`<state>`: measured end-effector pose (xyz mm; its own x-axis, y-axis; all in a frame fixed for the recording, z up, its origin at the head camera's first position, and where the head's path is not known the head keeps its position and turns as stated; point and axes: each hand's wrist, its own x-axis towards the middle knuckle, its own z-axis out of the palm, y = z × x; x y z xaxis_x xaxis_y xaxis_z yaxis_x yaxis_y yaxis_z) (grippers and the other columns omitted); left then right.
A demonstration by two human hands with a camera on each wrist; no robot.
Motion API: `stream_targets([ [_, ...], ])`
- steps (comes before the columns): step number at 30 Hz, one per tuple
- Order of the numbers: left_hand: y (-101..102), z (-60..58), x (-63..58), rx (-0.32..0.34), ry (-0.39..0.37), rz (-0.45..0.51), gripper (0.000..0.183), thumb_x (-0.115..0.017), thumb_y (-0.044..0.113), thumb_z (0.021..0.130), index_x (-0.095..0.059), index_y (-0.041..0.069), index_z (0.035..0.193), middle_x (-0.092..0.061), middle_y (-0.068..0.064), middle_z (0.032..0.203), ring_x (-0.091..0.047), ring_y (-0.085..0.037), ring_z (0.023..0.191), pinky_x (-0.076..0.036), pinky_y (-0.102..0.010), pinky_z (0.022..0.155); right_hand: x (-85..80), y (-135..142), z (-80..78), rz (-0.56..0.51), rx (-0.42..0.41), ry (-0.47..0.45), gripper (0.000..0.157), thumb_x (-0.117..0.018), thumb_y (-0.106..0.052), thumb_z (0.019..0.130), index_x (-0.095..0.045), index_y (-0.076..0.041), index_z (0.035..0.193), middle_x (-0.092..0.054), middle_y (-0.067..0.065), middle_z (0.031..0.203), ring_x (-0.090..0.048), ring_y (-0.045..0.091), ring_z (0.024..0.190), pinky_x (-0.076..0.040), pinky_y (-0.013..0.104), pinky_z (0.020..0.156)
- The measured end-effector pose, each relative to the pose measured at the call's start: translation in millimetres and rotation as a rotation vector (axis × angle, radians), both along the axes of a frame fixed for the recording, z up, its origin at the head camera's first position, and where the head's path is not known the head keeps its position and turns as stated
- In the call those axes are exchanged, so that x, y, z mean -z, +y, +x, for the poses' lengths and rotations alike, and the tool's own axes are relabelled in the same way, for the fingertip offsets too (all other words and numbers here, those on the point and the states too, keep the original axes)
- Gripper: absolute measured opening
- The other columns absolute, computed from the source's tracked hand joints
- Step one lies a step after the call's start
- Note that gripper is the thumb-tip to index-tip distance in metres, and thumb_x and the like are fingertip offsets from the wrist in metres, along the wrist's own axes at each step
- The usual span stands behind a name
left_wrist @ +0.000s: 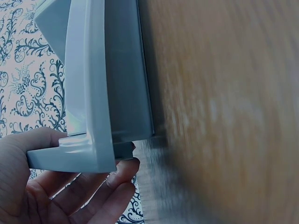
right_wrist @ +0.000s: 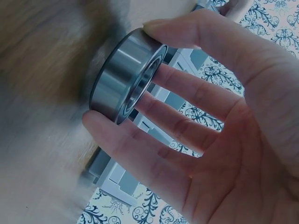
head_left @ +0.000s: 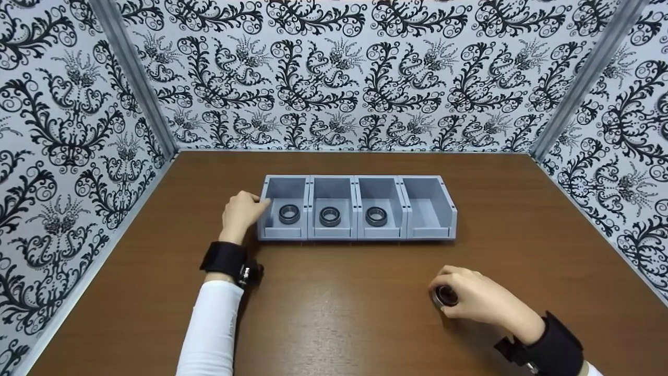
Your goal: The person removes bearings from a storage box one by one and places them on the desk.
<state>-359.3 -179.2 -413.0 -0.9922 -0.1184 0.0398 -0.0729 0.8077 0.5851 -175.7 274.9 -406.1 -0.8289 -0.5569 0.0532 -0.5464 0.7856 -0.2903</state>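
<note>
My left hand grips the left side wall of the grey storage bins. In the left wrist view, its thumb lies inside the wall and the fingers curl on the outer side. My right hand pinches a ball bearing, a steel ring with dark edges, between thumb and fingertips over the front right of the table. Three more bearings lie one each in the left bin, the second bin and the third bin. The rightmost bin shows a bare floor.
The four joined bins stand in a row toward the back of the brown wooden table. Patterned panels rise behind and at both sides, with grey metal posts at the corners. Each wrist wears a black strap with a camera.
</note>
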Motion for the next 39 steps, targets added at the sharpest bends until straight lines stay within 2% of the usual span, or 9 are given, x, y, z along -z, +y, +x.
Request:
stream_targets([
  [16, -0.2, 0.0, 0.2, 0.006, 0.015, 0.0, 0.044, -0.06, 0.042, 0.096, -0.076, 0.008, 0.12, -0.068, -0.025, 0.133, -0.067, -0.049, 0.117, -0.054, -0.058, 0.095, 4.6, 2.5, -0.4, -0.004, 0.018, -0.051, 0.03, -0.079, -0.01, 0.077, -0.075, -0.014, 0.107, -0.067, -0.001, 0.102, -0.066, 0.016, 0.09, -0.052, 0.028, 0.072],
  [26, 0.3, 0.2, 0.3, 0.01, -0.013, 0.008, 0.046, -0.06, 0.043, 0.097, -0.074, 0.01, 0.125, -0.067, -0.022, 0.137, -0.064, -0.048, 0.121, -0.053, -0.059, 0.098, 5.0, 2.6, -0.2, 0.002, 0.016, -0.043, 0.031, -0.08, -0.01, 0.077, -0.076, -0.014, 0.107, -0.068, 0.0, 0.103, -0.066, 0.016, 0.089, -0.052, 0.027, 0.071],
  [39, 0.1, 0.0, 0.3, 0.012, -0.008, 0.005, 0.046, -0.06, 0.042, 0.097, -0.073, 0.009, 0.126, -0.066, -0.023, 0.137, -0.065, -0.048, 0.12, -0.054, -0.058, 0.096, 6.8, 2.4, 0.0, 0.007, 0.016, -0.026, 0.032, -0.08, -0.01, 0.076, -0.076, -0.012, 0.107, -0.068, 0.001, 0.103, -0.067, 0.018, 0.089, -0.054, 0.029, 0.072],
])
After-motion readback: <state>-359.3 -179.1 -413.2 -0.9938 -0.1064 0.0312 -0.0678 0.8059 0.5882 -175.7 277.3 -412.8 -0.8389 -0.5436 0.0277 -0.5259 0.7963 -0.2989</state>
